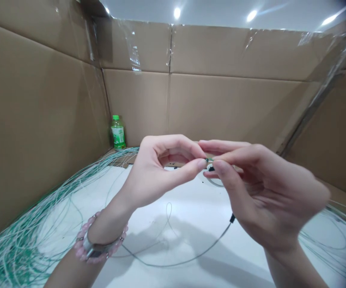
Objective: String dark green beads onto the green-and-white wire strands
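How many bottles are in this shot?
1: a green-capped plastic bottle, upright in the far left corner of the cardboard-walled enclosure. Others could be hidden from this view.

Green-capped plastic drink bottle (118, 133), green-and-white label, upright in cardboard corner, beyond and left of fingers (187, 146). Corrugated cardboard walls (221, 108) rise behind and beside fingers, seams strapped with clear packing tape (132, 50). White tabletop (185, 224) spreads below fingers. Ceiling lights (176, 13) glare above wall top, beyond fingers.
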`<state>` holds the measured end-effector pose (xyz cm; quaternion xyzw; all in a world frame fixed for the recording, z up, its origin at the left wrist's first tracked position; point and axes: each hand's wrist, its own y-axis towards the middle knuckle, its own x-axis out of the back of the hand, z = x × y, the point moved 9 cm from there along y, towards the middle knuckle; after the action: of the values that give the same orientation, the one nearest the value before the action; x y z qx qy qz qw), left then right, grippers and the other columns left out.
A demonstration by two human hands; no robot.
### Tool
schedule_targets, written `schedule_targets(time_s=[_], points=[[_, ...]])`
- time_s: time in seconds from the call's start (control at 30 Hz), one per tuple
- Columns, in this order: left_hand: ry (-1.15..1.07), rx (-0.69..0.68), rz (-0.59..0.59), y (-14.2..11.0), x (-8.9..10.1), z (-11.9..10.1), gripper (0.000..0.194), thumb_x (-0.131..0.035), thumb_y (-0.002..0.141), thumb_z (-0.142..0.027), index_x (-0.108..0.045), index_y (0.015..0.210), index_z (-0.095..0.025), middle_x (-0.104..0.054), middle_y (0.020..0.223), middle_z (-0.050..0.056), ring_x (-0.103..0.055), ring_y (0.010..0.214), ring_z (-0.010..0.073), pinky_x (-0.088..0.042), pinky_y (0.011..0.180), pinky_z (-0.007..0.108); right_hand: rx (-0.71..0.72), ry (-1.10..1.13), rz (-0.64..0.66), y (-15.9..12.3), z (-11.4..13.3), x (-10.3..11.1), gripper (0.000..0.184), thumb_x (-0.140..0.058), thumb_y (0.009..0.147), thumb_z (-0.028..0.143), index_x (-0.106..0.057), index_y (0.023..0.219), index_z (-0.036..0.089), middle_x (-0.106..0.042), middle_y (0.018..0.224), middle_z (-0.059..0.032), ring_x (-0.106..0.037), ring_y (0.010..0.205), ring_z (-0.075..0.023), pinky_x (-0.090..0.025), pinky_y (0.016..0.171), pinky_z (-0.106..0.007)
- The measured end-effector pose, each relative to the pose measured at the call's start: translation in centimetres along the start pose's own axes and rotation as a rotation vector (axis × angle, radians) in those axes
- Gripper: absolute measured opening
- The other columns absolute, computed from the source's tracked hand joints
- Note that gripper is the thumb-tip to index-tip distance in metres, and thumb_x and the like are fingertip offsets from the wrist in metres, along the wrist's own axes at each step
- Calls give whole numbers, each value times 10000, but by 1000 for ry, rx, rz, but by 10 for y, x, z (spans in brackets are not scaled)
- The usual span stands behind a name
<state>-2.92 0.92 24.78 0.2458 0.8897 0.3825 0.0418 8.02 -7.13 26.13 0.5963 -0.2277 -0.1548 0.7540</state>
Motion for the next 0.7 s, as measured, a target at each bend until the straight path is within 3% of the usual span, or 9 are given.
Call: schedule_targets(time_s=[0.37, 0.7], points=[[-25, -63, -143, 3, 10, 5, 42, -719, 736, -212, -699, 736, -175, -703, 732, -26, -683, 691, 122, -564, 637, 217, -111, 56, -61, 1, -18, -3, 99, -592, 840, 117, -605, 797, 206, -698, 835, -5, -699, 762, -156, -599, 555, -257], [-259, -85, -237, 1, 4, 8, 59, -713, 761, -258, -691, 773, -204, -715, 771, -51, -699, 773, 140, -577, 704, 215, -114, 32, -138, 8, -4, -5, 140, -550, 875, 112, -590, 823, 236, -696, 906, 5, -694, 889, -179, -613, 612, -270]])
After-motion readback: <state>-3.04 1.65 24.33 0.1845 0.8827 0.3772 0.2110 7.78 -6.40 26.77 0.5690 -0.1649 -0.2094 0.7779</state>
